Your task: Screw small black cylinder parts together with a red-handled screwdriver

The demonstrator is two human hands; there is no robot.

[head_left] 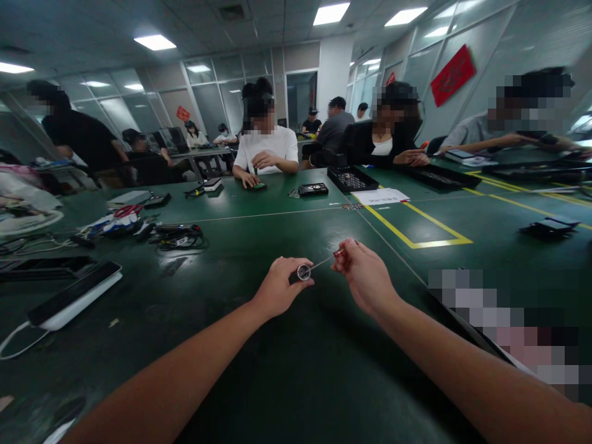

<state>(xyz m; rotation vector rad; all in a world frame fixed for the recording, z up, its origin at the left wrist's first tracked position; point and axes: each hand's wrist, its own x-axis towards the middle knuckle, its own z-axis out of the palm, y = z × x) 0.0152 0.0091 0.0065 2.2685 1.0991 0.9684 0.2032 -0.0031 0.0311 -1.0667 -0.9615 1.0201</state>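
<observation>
My left hand [280, 287] is closed round a small dark cylinder [304, 272], whose round, silvery open end faces me. In my right hand [365, 274] is a thin tool with a red handle [339, 253], pinched between the fingers. The tool's slim metal shaft [322, 263] points left, and its tip meets the rim of the cylinder. Both hands are held above the green table [277, 376], near the middle of the view.
A black and white box [78, 296] with a cable lies at the left, with tangled cables [178, 237] behind it. Across the table, a person in white [267, 148] handles a small object. Black trays [351, 179] and white paper [380, 196] lie near yellow tape.
</observation>
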